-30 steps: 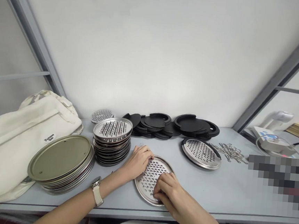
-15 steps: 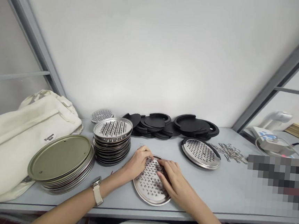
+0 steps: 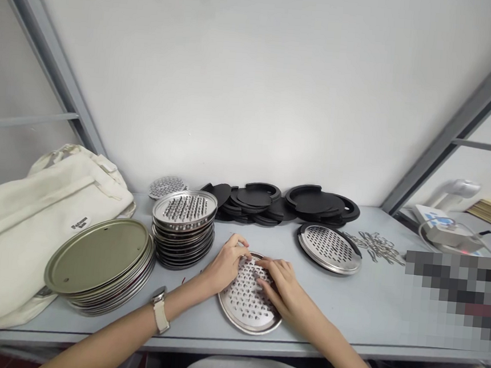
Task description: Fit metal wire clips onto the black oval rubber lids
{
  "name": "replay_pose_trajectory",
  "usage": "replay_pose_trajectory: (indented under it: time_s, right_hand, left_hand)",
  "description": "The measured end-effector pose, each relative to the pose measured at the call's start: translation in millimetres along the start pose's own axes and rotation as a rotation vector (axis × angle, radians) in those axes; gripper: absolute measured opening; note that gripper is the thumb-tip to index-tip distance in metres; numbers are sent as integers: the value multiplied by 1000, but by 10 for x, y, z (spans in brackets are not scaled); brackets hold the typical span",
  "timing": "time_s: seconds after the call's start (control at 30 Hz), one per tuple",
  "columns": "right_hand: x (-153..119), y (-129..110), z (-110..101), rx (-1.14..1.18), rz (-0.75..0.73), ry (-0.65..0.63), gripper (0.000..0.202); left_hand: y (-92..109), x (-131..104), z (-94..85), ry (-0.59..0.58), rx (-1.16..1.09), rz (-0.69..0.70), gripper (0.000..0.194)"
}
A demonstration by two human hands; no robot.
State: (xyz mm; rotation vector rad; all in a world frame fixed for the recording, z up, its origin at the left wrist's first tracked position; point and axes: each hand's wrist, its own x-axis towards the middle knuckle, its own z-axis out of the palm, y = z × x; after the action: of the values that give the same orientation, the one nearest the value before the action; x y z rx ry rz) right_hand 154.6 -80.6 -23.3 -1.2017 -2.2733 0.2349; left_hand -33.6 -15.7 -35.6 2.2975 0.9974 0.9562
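Plain white wall (image 3: 253,93) fills the bkgd; below it runs a grey worktop (image 3: 358,317), w/ a round metal grater disc (image 3: 245,307) lying near its front edge, btwn the hands. Cream cloth bag (image 3: 32,205) w/ round label: far L of the disc. Pile of black round pcs (image 3: 253,199), some cut away at the edge: behind the disc, nr the wall. Olive-topped stack (image 3: 99,257) of round metal pcs: L of the disc, nearer than the bag. Stack of toothed discs (image 3: 185,210): just L & behind the disc. Black-edged grater (image 3: 330,248): R & behind it. L hand (image 3: 225,265): at the disc's far-L rim, fingers bent; can't tell if its grip pinches. R hand (image 3: 281,287): over the disc's R side, grip fairly wide, thumb apart from fingers. Loose metal clips (image 3: 375,247): farther R & behind the disc. Pale-strapped watch (image 3: 160,311): L of the disc, on L wrist.
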Motion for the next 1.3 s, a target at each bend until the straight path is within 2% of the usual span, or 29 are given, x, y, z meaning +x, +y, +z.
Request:
replay_pose_trajectory:
  time_s: [0.2, 0.4, 0.6, 0.73, 0.93, 1.0, 1.1, 1.2, 1.3]
  right_hand:
    - [-12, 18, -5, 47, 10, -3, 25]
    - [-8, 35, 5, 72, 12, 64, 28]
    - [152, 82, -12, 197, 123, 72, 23]
    - [244, 97, -43, 280, 138, 138, 24]
    - [250, 99, -34, 295, 142, 100, 17]
    - [249, 108, -9, 287, 152, 116, 19]
    - [250, 143, 18, 273, 186, 100, 27]
    - [251, 194, 14, 332, 236, 30, 34]
    - [251, 232, -14, 427, 275, -61, 38]
  left_hand:
    - [3, 5, 8, 20, -1, 12, 33]
    - [13, 25, 7, 60, -28, 10, 33]
    - [44, 40, -8, 70, -30, -23, 33]
    - [72, 65, -37, 126, -43, -12, 32]
    - [51, 91, -36, 132, -81, -66, 29]
    - [32, 99, -39, 119, -97, -68, 29]
    - [0, 113, -57, 37, -149, -85, 29]
    - [-31, 130, -80, -61, -208, -124, 28]
    - [-57, 144, -102, -102, -248, -157, 26]
